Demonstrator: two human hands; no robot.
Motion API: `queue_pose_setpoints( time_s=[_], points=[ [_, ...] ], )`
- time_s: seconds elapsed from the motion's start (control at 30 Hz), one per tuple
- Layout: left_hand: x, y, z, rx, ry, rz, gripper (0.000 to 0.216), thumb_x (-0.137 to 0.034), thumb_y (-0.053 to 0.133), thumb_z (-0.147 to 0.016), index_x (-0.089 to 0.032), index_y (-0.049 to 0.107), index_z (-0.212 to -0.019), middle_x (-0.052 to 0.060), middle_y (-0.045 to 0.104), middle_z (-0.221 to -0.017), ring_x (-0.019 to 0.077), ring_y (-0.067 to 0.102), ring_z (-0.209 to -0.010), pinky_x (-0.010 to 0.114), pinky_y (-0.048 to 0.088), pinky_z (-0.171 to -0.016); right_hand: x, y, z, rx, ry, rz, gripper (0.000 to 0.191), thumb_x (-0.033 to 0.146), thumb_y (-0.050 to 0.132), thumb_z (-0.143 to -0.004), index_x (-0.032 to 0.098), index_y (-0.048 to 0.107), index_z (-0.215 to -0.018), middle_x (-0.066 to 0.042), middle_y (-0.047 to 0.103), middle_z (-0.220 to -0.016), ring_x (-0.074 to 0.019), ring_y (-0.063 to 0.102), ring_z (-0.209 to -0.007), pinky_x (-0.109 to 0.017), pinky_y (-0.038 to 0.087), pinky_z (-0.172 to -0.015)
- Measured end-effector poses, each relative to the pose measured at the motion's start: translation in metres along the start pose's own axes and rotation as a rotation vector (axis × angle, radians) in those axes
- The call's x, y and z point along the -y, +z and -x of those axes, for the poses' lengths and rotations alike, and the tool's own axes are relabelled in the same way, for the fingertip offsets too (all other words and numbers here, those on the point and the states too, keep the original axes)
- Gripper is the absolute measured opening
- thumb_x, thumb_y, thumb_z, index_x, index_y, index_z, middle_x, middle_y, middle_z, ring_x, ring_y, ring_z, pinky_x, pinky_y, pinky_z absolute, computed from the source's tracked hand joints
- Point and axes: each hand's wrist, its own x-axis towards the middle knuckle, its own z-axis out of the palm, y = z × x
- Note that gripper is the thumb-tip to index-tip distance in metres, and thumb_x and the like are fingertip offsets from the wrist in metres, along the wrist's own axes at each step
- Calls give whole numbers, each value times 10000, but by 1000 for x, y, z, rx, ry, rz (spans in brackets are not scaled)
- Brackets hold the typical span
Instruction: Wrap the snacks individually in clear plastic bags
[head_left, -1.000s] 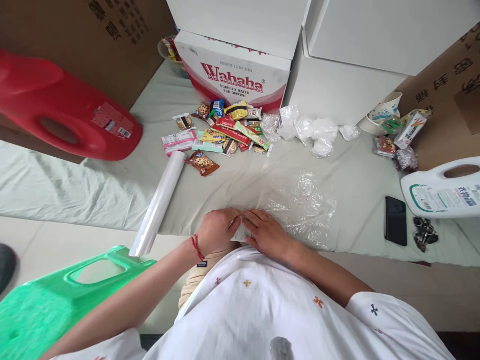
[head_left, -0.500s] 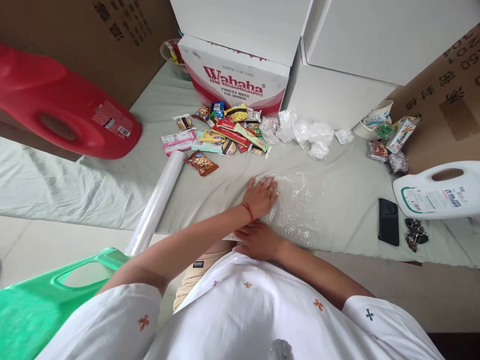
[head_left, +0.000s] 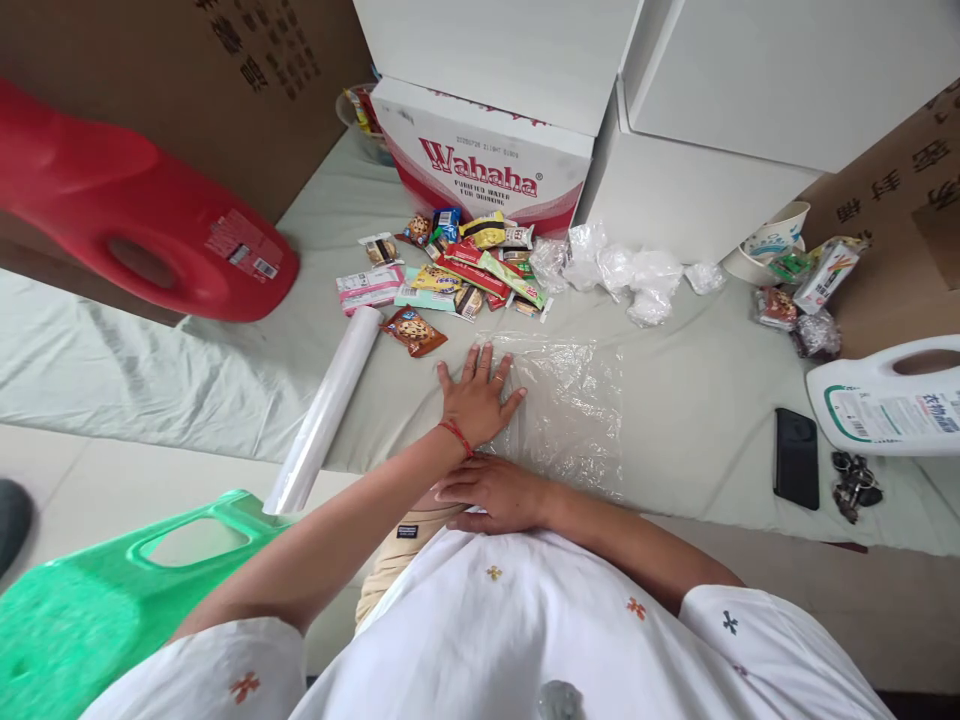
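Note:
A clear plastic bag (head_left: pixel 574 405) lies flat on the pale green cloth (head_left: pixel 697 400). My left hand (head_left: pixel 476 398) rests on the bag's left edge, palm down with fingers spread. My right hand (head_left: pixel 491 492) lies flat at the near edge of the cloth, fingers stretched over the bag's near corner. A pile of snack packets (head_left: pixel 457 265) sits beyond my left hand, with a cookie packet (head_left: pixel 411 330) closest. A roll of plastic bags (head_left: pixel 326 408) lies to the left.
A red jug (head_left: pixel 135 220) lies at the left, a green one (head_left: pixel 97 600) near my left arm, a white one (head_left: pixel 892 395) at the right. A Wahaha box (head_left: pixel 487 160) and white boxes stand behind. Crumpled bags (head_left: pixel 622 270), a phone (head_left: pixel 796 470) and keys (head_left: pixel 851 482) lie about.
My left hand left the near edge, reached forward onto the bag and slid left across it, spreading the bag flat. My right hand stayed at the near edge.

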Motion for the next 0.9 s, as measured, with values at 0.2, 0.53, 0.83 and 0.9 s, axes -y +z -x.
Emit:
queue_pose_setpoints(
  time_s=[0.2,0.53,0.83,0.9],
  points=[
    [7,-3,-4,-13,-49,29,622,-492,184,-1072,-265,383,-1615,99,252,-1732,337,226,-1600,828,60,-1178,6,11,-17,38,-110,89,335,392,538,-1054,144,739,-1156,-78,715,-1355,-209,560,-1361,-344,367,-1208],
    [3,-20,-17,-25,-140,47,522,-323,421,-984,-118,614,-1423,209,470,-1607,396,372,-1501,626,292,-1196,16,17,-43,127,-144,130,302,314,531,-1034,153,767,-940,-70,801,-1054,-235,696,-1037,-375,480,-1046],
    [6,12,10,-135,-108,81,632,-453,218,-1073,-196,346,-1636,133,281,-1717,320,255,-1597,710,25,-1257,16,-45,-8,359,-135,-508,229,289,581,-1026,199,754,-1145,-24,787,-1176,-149,723,-1067,-222,508,-950],
    [11,10,13,-109,-92,82,625,-447,240,-1069,-210,344,-1638,133,281,-1716,330,252,-1598,733,42,-1247,-4,-83,1,91,119,-439,292,349,512,-1053,212,745,-1163,-24,789,-1120,-158,729,-1021,-248,524,-922]
  ],
)
